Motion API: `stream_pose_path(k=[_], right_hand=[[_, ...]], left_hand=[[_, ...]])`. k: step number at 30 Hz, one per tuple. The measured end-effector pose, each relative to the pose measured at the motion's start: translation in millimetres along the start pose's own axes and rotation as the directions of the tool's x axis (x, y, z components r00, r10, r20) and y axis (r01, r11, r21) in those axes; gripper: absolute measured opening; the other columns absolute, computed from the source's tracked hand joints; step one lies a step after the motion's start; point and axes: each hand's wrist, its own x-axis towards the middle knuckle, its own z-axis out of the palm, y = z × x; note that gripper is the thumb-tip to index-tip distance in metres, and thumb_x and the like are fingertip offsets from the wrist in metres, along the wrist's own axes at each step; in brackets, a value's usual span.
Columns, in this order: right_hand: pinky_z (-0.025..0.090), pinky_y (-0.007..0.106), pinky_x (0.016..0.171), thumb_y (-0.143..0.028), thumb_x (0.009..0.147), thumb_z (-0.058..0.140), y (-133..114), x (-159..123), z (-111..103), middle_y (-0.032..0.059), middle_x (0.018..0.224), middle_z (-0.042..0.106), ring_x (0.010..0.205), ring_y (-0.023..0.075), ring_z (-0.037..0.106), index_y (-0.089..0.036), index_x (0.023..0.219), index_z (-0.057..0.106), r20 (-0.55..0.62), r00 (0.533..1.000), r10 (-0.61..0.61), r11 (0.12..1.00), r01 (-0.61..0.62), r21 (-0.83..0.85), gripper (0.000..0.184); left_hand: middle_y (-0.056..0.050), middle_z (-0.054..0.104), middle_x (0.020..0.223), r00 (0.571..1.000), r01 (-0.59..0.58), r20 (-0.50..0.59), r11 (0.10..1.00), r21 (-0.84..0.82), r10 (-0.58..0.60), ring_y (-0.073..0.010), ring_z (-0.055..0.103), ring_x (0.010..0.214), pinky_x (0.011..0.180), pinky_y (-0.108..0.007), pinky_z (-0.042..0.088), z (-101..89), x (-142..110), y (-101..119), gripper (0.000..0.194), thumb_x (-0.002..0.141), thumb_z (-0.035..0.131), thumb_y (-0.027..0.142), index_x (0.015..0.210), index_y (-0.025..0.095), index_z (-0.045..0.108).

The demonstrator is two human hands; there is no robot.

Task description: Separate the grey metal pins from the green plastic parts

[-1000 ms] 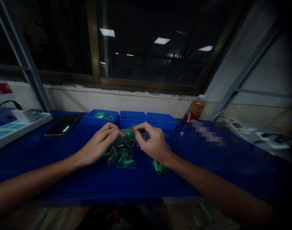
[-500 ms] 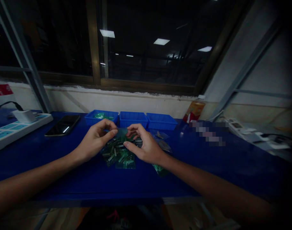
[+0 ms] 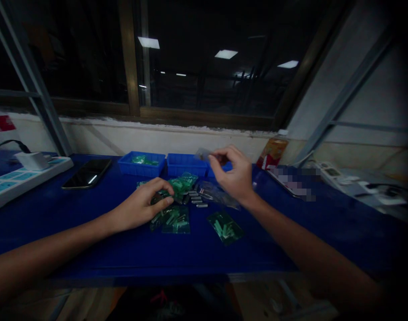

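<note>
One clear bag pinched in right hand.

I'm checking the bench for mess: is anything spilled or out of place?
Loose metal pieces lie bare on the blue table beside the heap of green bags, whereas similar-looking pieces are bagged. They may have spilled, or been laid there deliberately.

Left hand and right hand are both bare, forearms too. Dark clothes down low, with a pinkish-red mark and some pale blurry print.
</note>
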Motion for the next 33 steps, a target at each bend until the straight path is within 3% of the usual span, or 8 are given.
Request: stream_pose_path(k=[2, 7, 10, 15, 18, 21, 23, 33], right_hand=[[0.037, 0.026, 0.061, -0.023, 0.076, 0.049, 33.9, 7.9, -7.6, -0.0001, 0.064, 0.051, 0.061, 0.0129, 0.048, -0.018, 0.075, 0.058, -0.059, 0.998, -0.004, 0.972, -0.010, -0.233, 0.010], [0.035, 0.027, 0.056, -0.028, 0.074, 0.051, 96.1, 12.5, -19.6, 0.0011, 0.062, 0.056, 0.060, 0.0165, 0.053, -0.017, 0.091, 0.059, 0.192, 0.939, 0.285, 0.823, -0.137, -0.551, 0.023], [0.035, 0.026, 0.056, -0.031, 0.077, 0.048, 96.1, 9.1, -15.2, 0.0023, 0.065, 0.059, 0.061, 0.0162, 0.054, -0.018, 0.087, 0.061, 0.378, 0.874, 0.306, 0.841, -0.062, -0.538, 0.021], [0.039, 0.027, 0.061, -0.038, 0.078, 0.048, 71.4, -3.4, 3.6, 0.0044, 0.080, 0.062, 0.070, 0.0164, 0.056, -0.021, 0.089, 0.061, 0.682, 0.708, 0.182, 0.943, 0.070, -0.325, 0.025], [0.040, 0.029, 0.067, -0.041, 0.074, 0.052, 65.3, -12.1, 11.6, 0.0072, 0.090, 0.062, 0.080, 0.0194, 0.056, -0.020, 0.100, 0.058, 0.760, 0.633, 0.152, 0.971, 0.047, -0.233, 0.033], [0.039, 0.028, 0.062, -0.035, 0.072, 0.054, 67.0, -16.7, 15.3, 0.0057, 0.082, 0.063, 0.073, 0.0179, 0.057, -0.020, 0.103, 0.056, 0.805, 0.565, 0.182, 0.981, -0.049, -0.187, 0.034], [0.038, 0.027, 0.059, -0.030, 0.073, 0.052, 69.3, -17.0, 16.6, 0.0040, 0.075, 0.063, 0.066, 0.0160, 0.056, -0.020, 0.099, 0.057, 0.799, 0.569, 0.193, 0.981, -0.082, -0.178, 0.028], [0.036, 0.025, 0.059, -0.022, 0.073, 0.044, 56.8, -11.7, 19.7, 0.0031, 0.075, 0.061, 0.066, 0.0143, 0.055, -0.019, 0.087, 0.053, 0.633, 0.744, 0.214, 0.977, -0.170, -0.131, 0.017]], left_hand=[[-0.005, 0.051, 0.101, 0.995, -0.100, 0.039, 0.983, 0.152, 0.095, -0.0195, 0.047, 0.098, 0.087, -0.036, 0.037, 0.9, -2.3, 1.8, 0.015, 0.084, 0.047, 0.026, 0.096, 0.019, 0.051], [-0.007, 0.047, 0.110, 0.977, -0.199, 0.135, 0.941, 0.274, 0.168, -0.0205, 0.044, 0.104, 0.091, -0.039, 0.036, 2.2, -5.8, 6.2, 0.020, 0.086, 0.044, 0.026, 0.104, 0.020, 0.049], [-0.007, 0.046, 0.111, 0.975, -0.203, 0.151, 0.932, 0.302, 0.163, -0.0211, 0.043, 0.105, 0.092, -0.040, 0.036, 2.0, -5.4, 3.6, 0.021, 0.085, 0.045, 0.027, 0.105, 0.020, 0.049], [-0.007, 0.045, 0.111, 0.967, -0.228, 0.183, 0.923, 0.309, 0.177, -0.0215, 0.043, 0.106, 0.094, -0.042, 0.035, 3.3, -5.4, -2.3, 0.023, 0.085, 0.046, 0.028, 0.106, 0.021, 0.049], [-0.007, 0.045, 0.111, 0.960, -0.250, 0.199, 0.919, 0.304, 0.195, -0.0218, 0.043, 0.104, 0.091, -0.041, 0.037, 4.1, -6.0, -4.0, 0.022, 0.085, 0.047, 0.029, 0.106, 0.021, 0.050], [-0.007, 0.044, 0.111, 0.958, -0.250, 0.218, 0.916, 0.313, 0.187, -0.0216, 0.043, 0.105, 0.091, -0.040, 0.038, 4.4, -6.2, -5.0, 0.022, 0.085, 0.046, 0.029, 0.106, 0.021, 0.050], [-0.007, 0.044, 0.111, 0.957, -0.248, 0.228, 0.916, 0.316, 0.180, -0.0212, 0.043, 0.105, 0.092, -0.040, 0.037, 4.5, -6.1, -5.5, 0.022, 0.086, 0.045, 0.029, 0.106, 0.021, 0.050], [-0.006, 0.046, 0.110, 0.955, -0.262, 0.217, 0.918, 0.297, 0.202, -0.0209, 0.044, 0.102, 0.090, -0.040, 0.038, 3.9, -6.0, -4.8, 0.021, 0.084, 0.048, 0.029, 0.104, 0.021, 0.052]])
